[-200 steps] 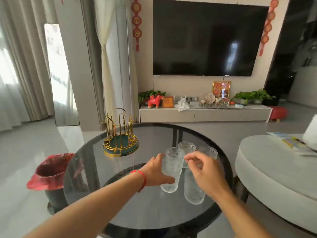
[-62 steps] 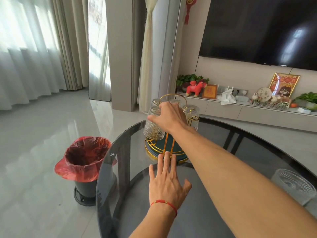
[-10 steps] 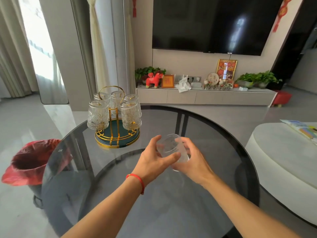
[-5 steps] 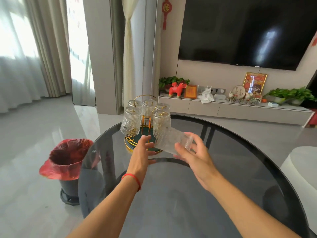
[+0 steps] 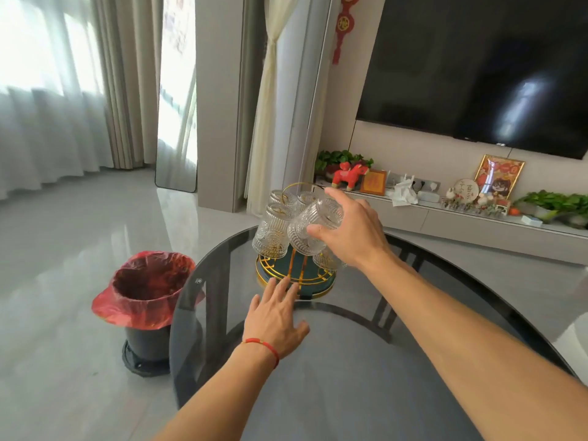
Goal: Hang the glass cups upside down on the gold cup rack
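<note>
A: Start big. What carries everything?

B: A round dark glass tabletop (image 5: 366, 377). Take the gold cup rack (image 5: 296, 278) as the landmark: it stands near the tabletop's far edge, on a round green base with a gold rim. A bin lined with a red bag (image 5: 148, 291) sits on the floor to the left of the rack, off the tabletop.

A: And on the rack?

B: Several ribbed glass cups already hang mouth-down on its prongs; the clearest, the hung cup (image 5: 272, 232), is at the rack's left front. Probably they hang that way so they drain and keep dust out.

A: Where is the cup being handled?

B: The tilted glass cup (image 5: 313, 227) is in the air at the rack's front, just right of the hung cup, base up and to the right, mouth down and to the left. The right hand (image 5: 353, 232) grips it around the base end, fingers curled and pinching the glass. I judge the tilt lets the mouth slip over a free prong.

A: The other hand?

B: The left hand (image 5: 276, 316) lies flat on the tabletop just in front of the rack, fingers spread, tips reaching the base rim. Likely it steadies the rack against tipping.
</note>
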`<action>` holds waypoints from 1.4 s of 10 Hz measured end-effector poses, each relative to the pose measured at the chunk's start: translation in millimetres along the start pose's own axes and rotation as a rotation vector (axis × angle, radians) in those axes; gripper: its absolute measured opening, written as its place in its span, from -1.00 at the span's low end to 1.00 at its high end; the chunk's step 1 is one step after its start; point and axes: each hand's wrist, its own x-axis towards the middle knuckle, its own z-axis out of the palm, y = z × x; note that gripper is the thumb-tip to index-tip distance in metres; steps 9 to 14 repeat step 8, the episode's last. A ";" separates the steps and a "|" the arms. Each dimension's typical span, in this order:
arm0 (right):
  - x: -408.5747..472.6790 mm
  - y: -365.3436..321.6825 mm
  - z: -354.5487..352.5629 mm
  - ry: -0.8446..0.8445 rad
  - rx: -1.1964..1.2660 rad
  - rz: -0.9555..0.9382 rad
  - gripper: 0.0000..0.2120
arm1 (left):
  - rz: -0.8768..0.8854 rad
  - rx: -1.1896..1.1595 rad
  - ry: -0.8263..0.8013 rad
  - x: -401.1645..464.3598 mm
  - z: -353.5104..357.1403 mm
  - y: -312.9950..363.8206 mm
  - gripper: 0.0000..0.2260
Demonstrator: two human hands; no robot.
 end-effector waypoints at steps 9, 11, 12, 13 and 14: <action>20.2 0.5 62.1 -0.110 -0.462 -0.027 -0.37 | 0.003 -0.008 -0.025 -10.2 -4.6 0.1 -0.31; 20.2 0.5 62.1 -0.110 -0.462 -0.027 -0.37 | 0.003 -0.008 -0.025 -10.2 -4.6 0.1 -0.31; 20.2 0.5 62.1 -0.110 -0.462 -0.027 -0.37 | 0.003 -0.008 -0.025 -10.2 -4.6 0.1 -0.31; 20.2 0.5 62.1 -0.110 -0.462 -0.027 -0.37 | 0.003 -0.008 -0.025 -10.2 -4.6 0.1 -0.31; 20.2 0.5 62.1 -0.110 -0.462 -0.027 -0.37 | 0.003 -0.008 -0.025 -10.2 -4.6 0.1 -0.31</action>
